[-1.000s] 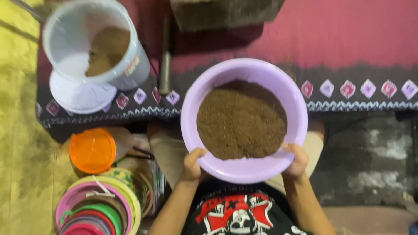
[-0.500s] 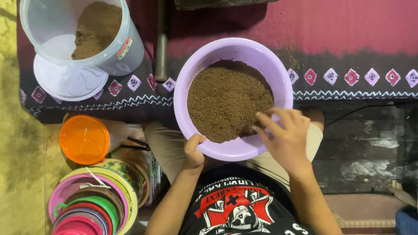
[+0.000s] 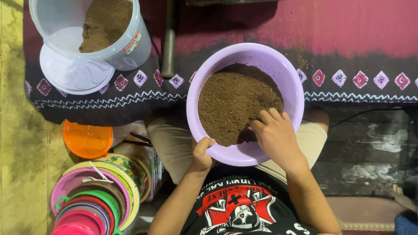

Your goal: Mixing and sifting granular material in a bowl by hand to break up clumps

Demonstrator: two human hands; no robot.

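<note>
Gripping the lilac basin (image 3: 204, 87) rim at seven o'clock, my left hand (image 3: 201, 153) steadies it while my right hand (image 3: 274, 135) rests loosely curled, grasping nothing, in the brown powder (image 3: 230, 102).

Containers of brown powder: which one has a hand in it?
The purple basin, where the right hand digs in and the left hand grips its rim; the clear tub is untouched.

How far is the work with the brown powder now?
Done: the purple basin on the lap holds a heap of brown powder. In hand: the left hand grips the basin's near rim, and the right hand reaches into the powder. Left: the white bucket holds more powder.
</note>
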